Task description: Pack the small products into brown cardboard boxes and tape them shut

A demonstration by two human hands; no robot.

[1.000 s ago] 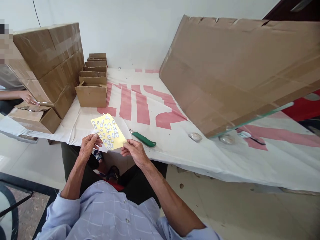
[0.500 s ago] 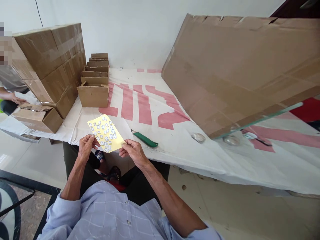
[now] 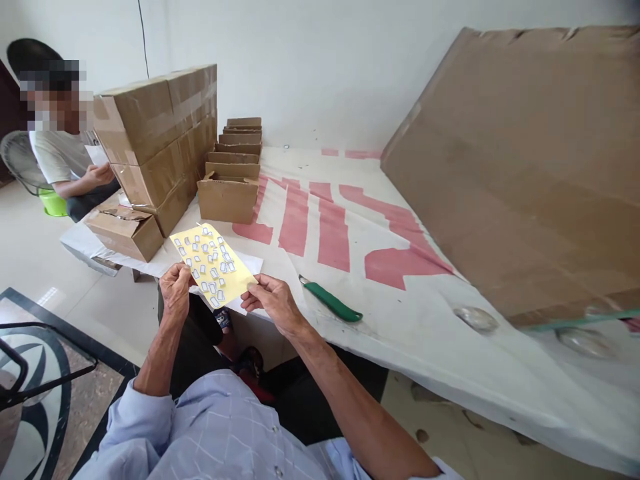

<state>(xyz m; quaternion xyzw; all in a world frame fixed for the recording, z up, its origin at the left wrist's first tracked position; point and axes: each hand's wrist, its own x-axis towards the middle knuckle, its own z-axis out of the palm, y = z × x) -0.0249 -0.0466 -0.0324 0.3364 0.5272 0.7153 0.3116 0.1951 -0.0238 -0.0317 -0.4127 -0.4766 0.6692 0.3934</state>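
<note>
A yellow sheet dotted with many small white, dark-edged pieces is held tilted over the table's front edge. My left hand pinches its left side, fingers closed. At the lower right corner my right hand grips it between thumb and fingers. Some white paper lies on the table just behind the sheet. To the right of my right hand rests a green-handled knife, its tip pointing toward the back left.
Taped cardboard boxes are stacked at the left, with an opened carton before them. A row of small open boxes stands behind the sheet. A large cardboard panel leans at the right. A seated person holds paper at far left.
The view has swung left, so the table's things appear further right and the seated person shows more. Both hands still hold the yellow sheet.
</note>
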